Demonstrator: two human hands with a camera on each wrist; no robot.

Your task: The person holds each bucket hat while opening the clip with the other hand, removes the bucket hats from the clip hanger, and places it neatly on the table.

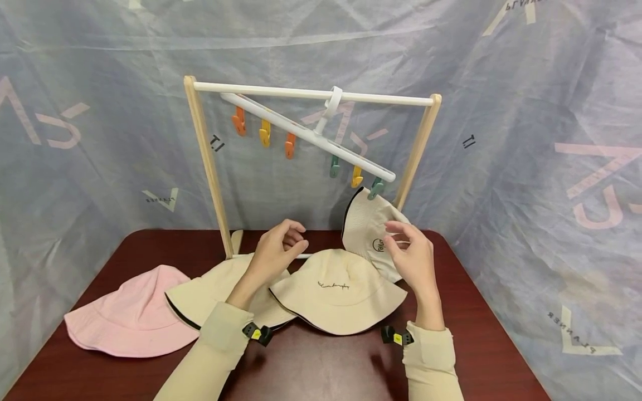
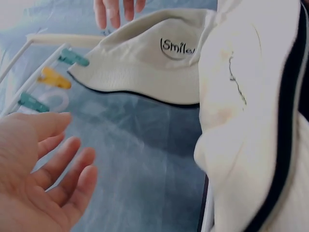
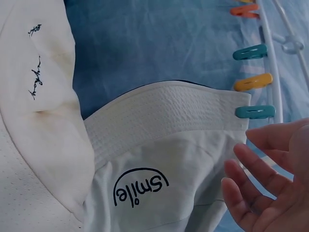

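A white bucket hat (image 1: pixel 368 223) with a "Smile" print hangs by its brim from the green clip (image 1: pixel 375 188) at the lowered right end of a white clip hanger (image 1: pixel 301 131). My right hand (image 1: pixel 413 259) is raised beside this hat, fingers loosely bent and holding nothing; in the right wrist view its fingertips (image 3: pixel 231 186) lie close to the hat's edge, and I cannot tell whether they touch. My left hand (image 1: pixel 273 253) hovers over the hats with relaxed fingers, nothing in them. Below and between the hands lies a cream bucket hat (image 1: pixel 336 295) with script lettering.
Another cream hat (image 1: pixel 210 284), partly behind my left arm, and a pink hat (image 1: pixel 135 312) lie at the left of the dark red table (image 1: pixel 321 367). A wood-and-white rack (image 1: pixel 205 150) carries the tilted hanger, which has several coloured clips (image 1: pixel 290 146). Grey printed cloth (image 1: pixel 501 139) surrounds the table.
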